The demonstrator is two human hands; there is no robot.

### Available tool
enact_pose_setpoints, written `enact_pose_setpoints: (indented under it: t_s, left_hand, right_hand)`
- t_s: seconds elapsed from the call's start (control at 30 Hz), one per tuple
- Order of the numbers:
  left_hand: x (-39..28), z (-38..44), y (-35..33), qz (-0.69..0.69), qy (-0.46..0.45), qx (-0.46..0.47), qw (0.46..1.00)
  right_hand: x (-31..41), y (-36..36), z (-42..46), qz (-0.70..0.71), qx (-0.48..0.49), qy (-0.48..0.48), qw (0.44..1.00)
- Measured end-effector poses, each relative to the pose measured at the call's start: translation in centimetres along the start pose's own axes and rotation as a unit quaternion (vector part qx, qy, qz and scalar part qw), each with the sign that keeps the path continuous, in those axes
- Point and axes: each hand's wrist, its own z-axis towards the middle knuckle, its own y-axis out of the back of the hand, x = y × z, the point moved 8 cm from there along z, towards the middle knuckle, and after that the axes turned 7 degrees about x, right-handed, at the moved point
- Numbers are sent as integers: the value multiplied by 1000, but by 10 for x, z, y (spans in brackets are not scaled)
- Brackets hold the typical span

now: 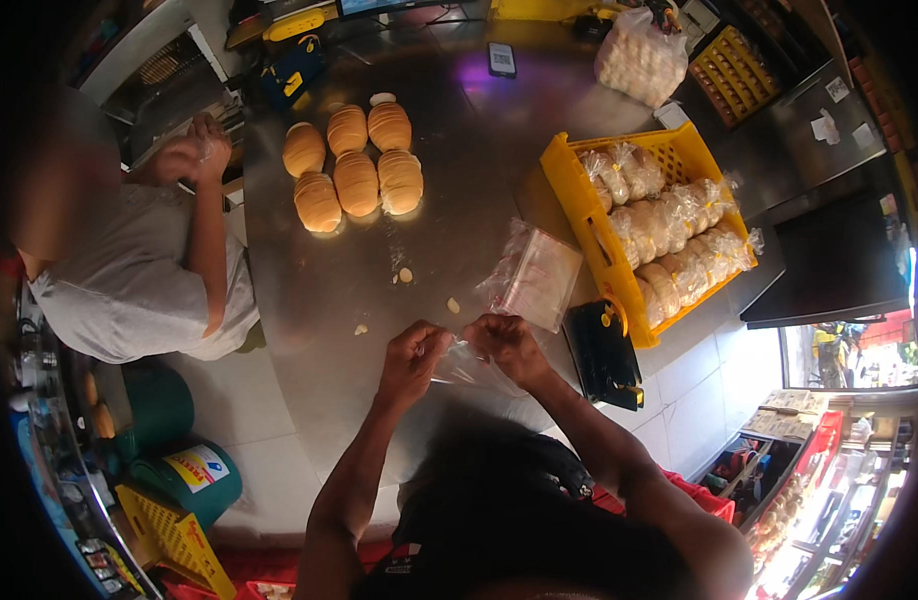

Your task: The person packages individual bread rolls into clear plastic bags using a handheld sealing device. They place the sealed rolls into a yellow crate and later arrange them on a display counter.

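My left hand [415,358] and my right hand [505,346] pinch the edge of a clear plastic bag [466,366] between them, low over the metal table [331,300]. Beyond my right hand lies a stack of clear plastic bags [543,277] with reddish print. Several scored bread loaves [356,182] sit unwrapped in two rows on the far left of the table. Small pale flakes [405,275] are scattered between the loaves and my hands. To the right, a yellow plastic crate [579,217] holds several bagged breads [661,225].
At left stands another person [151,270], hands raised together. A dark tape dispenser [603,352] is close to my right forearm; a similar one [290,75] sits at the far left. A phone [501,60] and a filled plastic bag [642,56] lie at the back.
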Motion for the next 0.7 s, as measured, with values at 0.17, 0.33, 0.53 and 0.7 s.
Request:
enact_pose_setpoints:
  t_s: [0.17, 0.33, 0.53, 0.7]
  left_hand:
    - [2, 21, -30, -181, -27, 46, 982]
    - [11, 38, -51, -337, -4, 55, 940]
    - [20, 55, -75, -264, 96, 172, 944]
    - [22, 61, -88, -55, 253, 288, 922]
  right_hand:
    - [-24, 20, 1, 47, 6, -62, 997]
    - [-21, 48, 10, 158, -23, -24, 987]
    - [1, 71, 27, 353, -7, 9, 936]
    - [-8, 97, 27, 364, 30, -108, 925]
